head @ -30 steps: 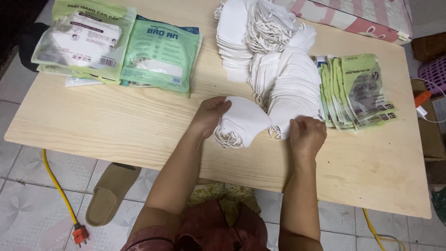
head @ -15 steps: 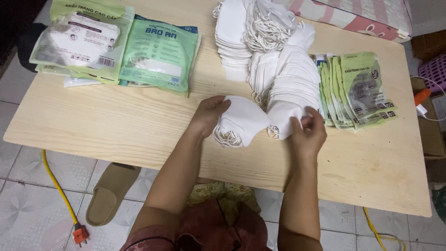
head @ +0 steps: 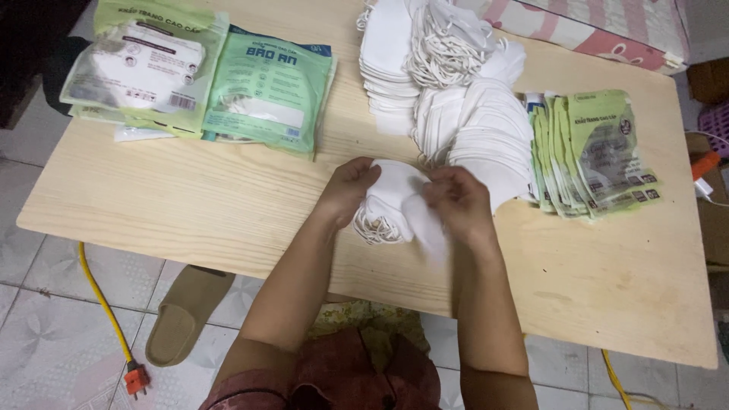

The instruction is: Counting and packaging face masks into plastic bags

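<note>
A pale wooden surface stands on a tiled floor, with a tan slipper and a yellow cable ending in an orange plug underneath at the lower left. In the middle of the frame both hands are closed on a small bunch of white fabric face masks with looped ear strings: the left hand pinches its left edge, the right hand grips its right side, and the strings dangle just below. Just above and to the right lies a large loose heap of the same white masks, touching a fanned stack of flat, green printed pouches at the right. At the upper left sit two fuller green and white packets, apparently already filled. Judging by the sizes of the heaps, only a small part of the work looks done, with most masks unpacked.
</note>
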